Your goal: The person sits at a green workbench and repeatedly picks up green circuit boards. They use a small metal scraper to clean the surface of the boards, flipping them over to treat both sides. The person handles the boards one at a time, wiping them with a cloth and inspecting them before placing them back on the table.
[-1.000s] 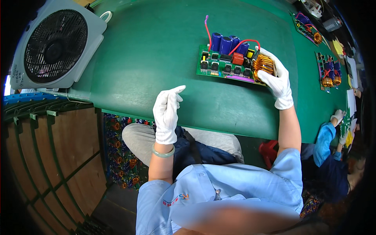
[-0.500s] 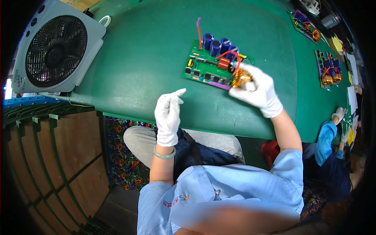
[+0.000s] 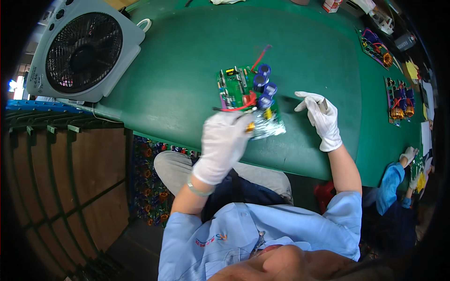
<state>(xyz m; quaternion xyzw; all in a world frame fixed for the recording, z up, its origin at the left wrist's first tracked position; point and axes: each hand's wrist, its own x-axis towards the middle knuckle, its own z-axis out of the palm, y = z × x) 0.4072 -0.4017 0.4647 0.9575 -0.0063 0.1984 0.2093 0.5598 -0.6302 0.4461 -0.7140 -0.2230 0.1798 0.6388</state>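
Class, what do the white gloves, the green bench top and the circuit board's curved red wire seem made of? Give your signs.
White gloves: probably soft fabric, perhaps cotton; matte, with gentle creases.
Bench top: likely rubber or plastic sheeting; smooth, evenly green, faintly shiny.
Red wire: probably plastic insulation, judging by its even colour and smooth bend; any metal core is hidden.

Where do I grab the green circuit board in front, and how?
Probably grip the circuit board at its near end, by the partly hidden copper coil, coming from the near left like the left hand: that end faces the person, while blue capacitors line the right.
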